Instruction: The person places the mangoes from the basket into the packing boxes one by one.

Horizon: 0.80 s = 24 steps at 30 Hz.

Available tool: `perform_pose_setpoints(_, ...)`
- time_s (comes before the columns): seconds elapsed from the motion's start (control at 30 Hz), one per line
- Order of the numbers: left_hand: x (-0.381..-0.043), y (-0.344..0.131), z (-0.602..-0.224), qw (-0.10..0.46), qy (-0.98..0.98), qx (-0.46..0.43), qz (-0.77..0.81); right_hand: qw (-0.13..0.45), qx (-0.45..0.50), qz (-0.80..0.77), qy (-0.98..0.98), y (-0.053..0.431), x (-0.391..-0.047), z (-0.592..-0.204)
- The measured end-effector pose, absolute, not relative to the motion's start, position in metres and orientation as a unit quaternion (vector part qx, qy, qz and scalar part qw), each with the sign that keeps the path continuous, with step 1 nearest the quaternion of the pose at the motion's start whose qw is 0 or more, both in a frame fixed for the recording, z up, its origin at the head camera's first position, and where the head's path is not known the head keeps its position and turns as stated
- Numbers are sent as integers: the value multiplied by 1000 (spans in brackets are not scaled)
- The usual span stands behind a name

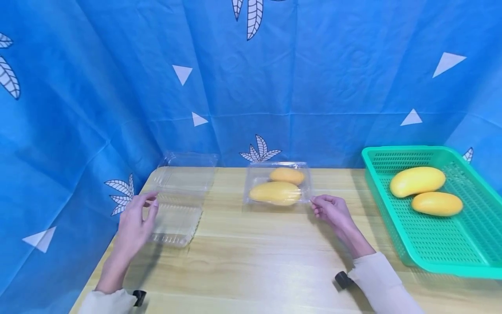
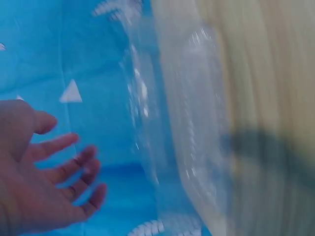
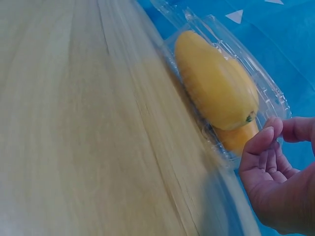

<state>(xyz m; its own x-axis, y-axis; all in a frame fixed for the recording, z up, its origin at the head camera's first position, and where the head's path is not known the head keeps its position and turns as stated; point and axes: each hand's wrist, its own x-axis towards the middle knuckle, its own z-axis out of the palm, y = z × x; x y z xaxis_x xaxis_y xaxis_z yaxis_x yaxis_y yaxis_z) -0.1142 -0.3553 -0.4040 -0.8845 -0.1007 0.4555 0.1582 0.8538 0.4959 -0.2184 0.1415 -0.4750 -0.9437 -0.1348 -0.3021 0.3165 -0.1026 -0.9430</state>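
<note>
A clear plastic clamshell box stands at the back middle of the table, its lid down over two yellow mangoes. My right hand pinches the front right corner of that box between thumb and fingertips. In the right wrist view the box tilts across the picture, one mango partly covering the other. My left hand hovers over the left side of the table with its fingers loosely bent and nothing in them. Beside it lies a second clear clamshell box, unfolded, with no fruit inside.
On the right stands a green plastic basket with two more mangoes in it. Blue cloth with leaf and triangle prints hangs behind and to the left of the wooden table.
</note>
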Motion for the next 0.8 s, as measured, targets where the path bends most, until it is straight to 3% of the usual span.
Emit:
perform_pose_setpoints(0.2,-119,-394,-412,195,-959,22,-202,153,77,-742,648,146,-220,-476)
perform_pose_setpoints(0.5,-134,-452,-428,166,-957,-6,-238,139,89,-755,634,146,-227,-478)
perform_pose_setpoints(0.8,-142,-477,-447,145,-962,-10,-231,135,84,-764,626,143,-233,-482)
